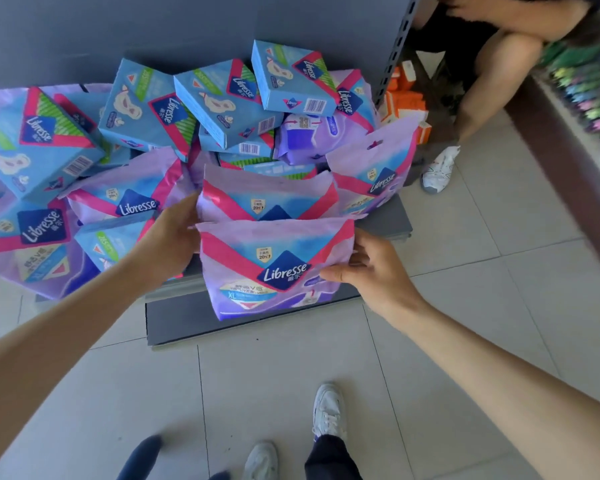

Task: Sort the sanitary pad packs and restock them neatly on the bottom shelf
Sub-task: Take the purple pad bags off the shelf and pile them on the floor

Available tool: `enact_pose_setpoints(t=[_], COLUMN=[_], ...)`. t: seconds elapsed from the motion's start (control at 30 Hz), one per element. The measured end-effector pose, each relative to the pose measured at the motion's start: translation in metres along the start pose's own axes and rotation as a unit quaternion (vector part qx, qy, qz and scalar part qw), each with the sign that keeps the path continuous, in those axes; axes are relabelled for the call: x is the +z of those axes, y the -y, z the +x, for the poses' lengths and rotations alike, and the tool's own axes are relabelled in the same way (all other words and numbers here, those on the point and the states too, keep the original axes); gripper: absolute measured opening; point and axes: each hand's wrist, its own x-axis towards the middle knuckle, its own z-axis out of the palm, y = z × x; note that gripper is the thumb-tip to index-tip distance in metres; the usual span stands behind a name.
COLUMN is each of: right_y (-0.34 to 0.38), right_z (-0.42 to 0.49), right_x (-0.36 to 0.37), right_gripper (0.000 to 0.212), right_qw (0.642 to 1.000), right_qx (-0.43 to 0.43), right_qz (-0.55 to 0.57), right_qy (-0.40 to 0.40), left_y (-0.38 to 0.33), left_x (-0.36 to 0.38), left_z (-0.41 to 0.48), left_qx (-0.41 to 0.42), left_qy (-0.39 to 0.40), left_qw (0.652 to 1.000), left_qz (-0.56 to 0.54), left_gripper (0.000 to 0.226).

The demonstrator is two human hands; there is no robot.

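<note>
A jumble of Libresse sanitary pad packs covers the grey bottom shelf (392, 220). Several blue boxes (222, 102) lie tilted at the back and left. Soft purple bags with pink bands (125, 202) lie in front and to the right. One purple bag (274, 268) stands upright at the shelf's front edge, held on both sides. My left hand (170, 233) grips its upper left edge, and my right hand (364, 268) grips its right side. A second purple bag (267, 199) stands directly behind it.
Another person (482, 64) crouches at the right of the shelf upright (395, 53), white shoe (439, 168) on the tiled floor. Orange boxes (404, 98) sit behind the upright. A second rack of goods (582, 98) runs along the far right. My own feet (326, 410) stand below.
</note>
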Motion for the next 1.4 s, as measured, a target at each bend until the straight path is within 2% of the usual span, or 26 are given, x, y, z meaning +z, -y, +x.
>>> enact_pose_setpoints(t=[0.07,0.3,0.47,0.57,0.67,0.77,0.87,1.0,1.13,1.2,1.27,1.4], right_y=[0.0,-0.006,-0.037,-0.073,-0.113,-0.157,-0.204,-0.275,-0.348,-0.386,-0.422,-0.495], right_z=[-0.021,-0.107,-0.174,-0.216,-0.258,-0.299,-0.338,-0.383,-0.41,-0.416,-0.418,-0.413], right_x=[-0.009,-0.035,-0.068,-0.087,-0.101,-0.112,-0.117,-0.114,-0.098,-0.088,-0.078,-0.054], right_gripper=[0.034,0.029,0.017,0.014,0.014,0.014,0.01,0.012,0.014,0.017,0.009,0.003], right_qw=[1.0,0.973,0.921,0.879,0.852,0.832,0.816,0.794,0.765,0.749,0.737,0.71], right_qx=[0.011,0.072,0.119,0.142,0.171,0.195,0.216,0.248,0.303,0.318,0.326,0.333], right_qz=[0.024,0.181,0.29,0.341,0.358,0.364,0.365,0.363,0.378,0.386,0.393,0.421], right_qy=[-0.012,-0.122,-0.231,-0.301,-0.342,-0.37,-0.392,-0.42,-0.425,-0.434,-0.442,-0.456], left_y=[0.001,-0.03,-0.045,-0.047,-0.032,-0.004,0.027,0.077,0.142,0.177,0.211,0.272], left_x=[0.004,0.063,0.145,0.199,0.247,0.294,0.34,0.4,0.451,0.473,0.493,0.534], left_z=[-0.008,-0.042,-0.082,-0.115,-0.149,-0.174,-0.197,-0.229,-0.243,-0.243,-0.239,-0.227], left_qx=[0.041,0.088,-0.032,-0.104,-0.074,-0.062,-0.1,-0.125,-0.126,-0.131,-0.133,-0.113], left_qy=[0.037,0.151,0.227,0.302,0.394,0.41,0.436,0.464,0.467,0.462,0.464,0.487], left_qw=[0.998,0.982,0.968,0.928,0.907,0.908,0.893,0.877,0.873,0.872,0.865,0.847], left_qz=[0.024,0.071,-0.105,-0.191,-0.13,-0.069,-0.048,-0.003,0.064,0.098,0.135,0.183], left_gripper=[0.04,0.039,0.03,0.042,0.05,0.079,0.089,0.062,0.05,0.052,0.058,0.048])
